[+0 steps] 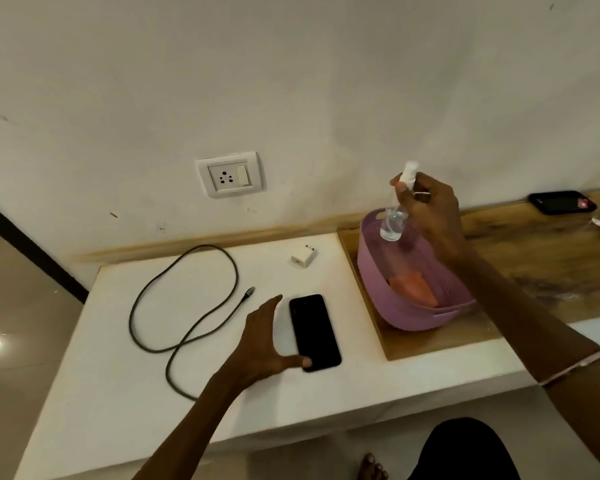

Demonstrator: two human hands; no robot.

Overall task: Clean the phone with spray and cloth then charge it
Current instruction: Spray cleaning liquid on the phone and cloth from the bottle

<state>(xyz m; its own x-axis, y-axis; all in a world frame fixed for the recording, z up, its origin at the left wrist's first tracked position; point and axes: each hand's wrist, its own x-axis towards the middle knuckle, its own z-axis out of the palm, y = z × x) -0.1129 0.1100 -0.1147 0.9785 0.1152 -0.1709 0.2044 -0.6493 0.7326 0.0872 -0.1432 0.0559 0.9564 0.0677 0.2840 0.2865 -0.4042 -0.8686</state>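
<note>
Two hands, left hand (pixel 264 344) spread touching phone (pixel 314 332), right hand (pixel 430 213) gripping spray bottle (pixel 394 223)

We see a white counter (pixel 125 386) against the wall. On it lie a black phone (pixel 314 332), a dark cable (pixel 184 299) in loose loops and a white adapter (pixel 304 257). On the right there is a wooden board (pixel 426 341), and a purple basket (pixel 413 296) stands on it. Further right, on the wooden part, lies a second phone (pixel 561 201).
</note>
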